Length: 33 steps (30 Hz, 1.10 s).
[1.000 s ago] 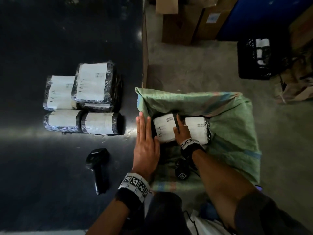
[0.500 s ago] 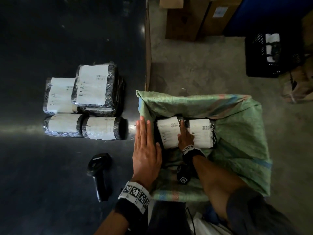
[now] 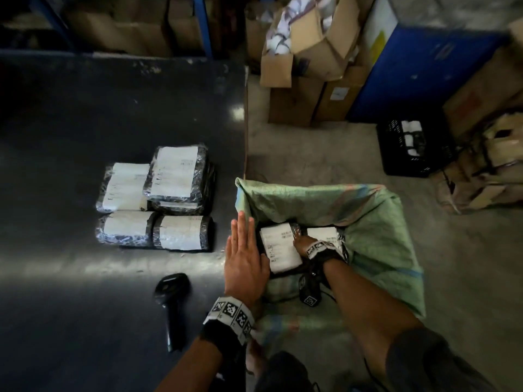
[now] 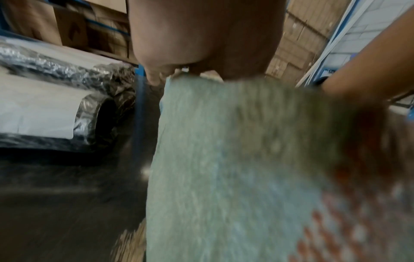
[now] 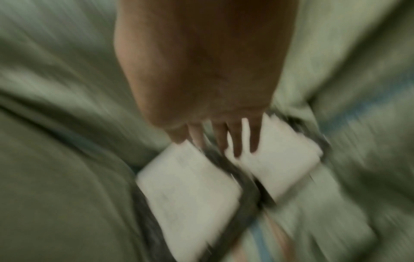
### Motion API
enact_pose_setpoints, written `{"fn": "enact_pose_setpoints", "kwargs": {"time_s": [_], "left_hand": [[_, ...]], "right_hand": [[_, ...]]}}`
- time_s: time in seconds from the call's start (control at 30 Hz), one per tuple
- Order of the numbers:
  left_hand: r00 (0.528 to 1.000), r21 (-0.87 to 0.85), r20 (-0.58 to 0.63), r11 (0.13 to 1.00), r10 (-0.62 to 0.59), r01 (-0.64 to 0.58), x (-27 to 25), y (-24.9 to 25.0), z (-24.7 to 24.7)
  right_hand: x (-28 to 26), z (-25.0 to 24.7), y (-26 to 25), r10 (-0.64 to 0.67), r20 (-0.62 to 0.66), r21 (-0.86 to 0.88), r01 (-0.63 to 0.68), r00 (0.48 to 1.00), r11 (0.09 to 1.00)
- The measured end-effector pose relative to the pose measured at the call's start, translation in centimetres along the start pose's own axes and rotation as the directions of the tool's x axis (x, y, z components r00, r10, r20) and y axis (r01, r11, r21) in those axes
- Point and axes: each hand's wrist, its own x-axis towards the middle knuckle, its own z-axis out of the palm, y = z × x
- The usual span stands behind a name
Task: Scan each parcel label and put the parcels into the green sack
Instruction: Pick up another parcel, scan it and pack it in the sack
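The green sack [image 3: 368, 222] stands open on the floor against the table's right edge. Two black-wrapped parcels with white labels lie inside it, one on the left [image 3: 278, 247] and one on the right [image 3: 324, 233]. My right hand [image 3: 301, 243] reaches down between them; in the blurred right wrist view its straight fingers [image 5: 224, 138] touch both parcels [image 5: 188, 180] and hold nothing. My left hand [image 3: 244, 250] lies flat, fingers straight, on the sack's left rim [image 4: 224, 159]. Several more labelled parcels [image 3: 175, 176] are stacked on the dark table [image 3: 85, 123]. The black scanner [image 3: 172, 290] lies on the table, left of my left wrist.
Cardboard boxes [image 3: 305, 52] stand on the floor beyond the sack, with a blue panel [image 3: 424, 75] and a black crate [image 3: 410, 145] at the right. Bare concrete floor [image 3: 311, 154] lies between the sack and the boxes. Shelving runs behind the table.
My right hand has slid a little deeper between the two parcels in the sack. The left hand stays flat on the rim. The head view has tilted up.
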Motion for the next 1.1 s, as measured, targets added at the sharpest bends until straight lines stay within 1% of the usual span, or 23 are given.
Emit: {"fn": "enact_pose_setpoints", "kwargs": {"time_s": [0.07, 0.1, 0.13, 0.2, 0.23, 0.3, 0.37, 0.47, 0.53, 0.63, 0.7, 0.77, 0.93, 1.1], "left_hand": [[0.997, 0.035, 0.075, 0.999, 0.015, -0.018, 0.1, 0.1, -1.6], [0.994, 0.041, 0.105, 0.999, 0.021, -0.026, 0.1, 0.0, -2.5], [0.992, 0.037, 0.121, 0.999, 0.024, -0.029, 0.2, -0.1, -3.5], [0.993, 0.03, 0.111, 0.999, 0.04, -0.044, 0.5, -0.8, -5.5], [0.993, 0.035, 0.105, 0.998, 0.045, -0.049, 0.5, -1.2, -6.5], [0.995, 0.036, 0.075, 0.997, 0.06, -0.063, 0.5, -2.4, -8.6], [0.998, 0.0, 0.03, 0.998, 0.064, -0.064, 0.4, -3.8, -10.9], [0.999, -0.007, -0.005, 0.999, 0.044, -0.044, 0.5, -6.5, -14.1], [0.999, 0.01, -0.032, 0.999, 0.036, -0.036, 0.7, -8.4, -16.0], [0.998, 0.001, -0.054, 1.0, 0.013, -0.013, 1.1, -11.3, -18.6], [0.999, -0.022, -0.049, 1.0, -0.019, 0.018, 1.7, -13.4, -19.9], [0.998, -0.037, -0.03, 0.998, -0.054, 0.053, 2.4, -15.4, -20.8], [0.995, -0.088, 0.017, 0.992, -0.093, 0.094, 5.1, -19.8, -21.2], [0.992, -0.133, 0.051, 0.984, -0.113, 0.119, 8.7, -23.0, -19.5]], "right_hand": [[-2.5, -1.7, -1.3, 0.017, -0.065, -0.051, -0.021, 0.998, 0.999], [-3.8, -2.4, -1.9, 0.008, -0.092, -0.07, -0.015, 0.996, 0.997], [-5.0, -3.0, -2.4, -0.027, -0.11, -0.094, 0.017, 0.994, 0.995], [-7.9, -4.2, -3.6, -0.104, -0.139, -0.141, 0.085, 0.985, 0.986], [-9.3, -4.7, -4.1, -0.112, -0.162, -0.144, 0.089, 0.98, 0.986], [-12.5, -5.4, -5.4, -0.131, -0.219, -0.091, 0.113, 0.967, 0.989], [-16.1, -5.7, -7.2, -0.149, -0.245, -0.056, 0.139, 0.958, 0.989], [-21.5, -5.1, -10.5, -0.203, -0.329, -0.015, 0.21, 0.922, 0.978], [-24.0, -4.0, -12.8, -0.262, -0.366, -0.005, 0.279, 0.893, 0.96], [-25.1, -1.5, -15.7, -0.316, -0.401, -0.016, 0.338, 0.86, 0.941], [-25.4, 0.4, -17.6, -0.329, -0.418, -0.032, 0.348, 0.847, 0.937], [-25.6, 2.3, -19.3, -0.305, -0.413, -0.043, 0.316, 0.858, 0.948], [-24.5, 7.1, -22.8, -0.3, -0.4, -0.019, 0.32, 0.866, 0.947], [-22.7, 11.4, -24.4, -0.23, -0.313, 0.009, 0.245, 0.922, 0.97]]}}
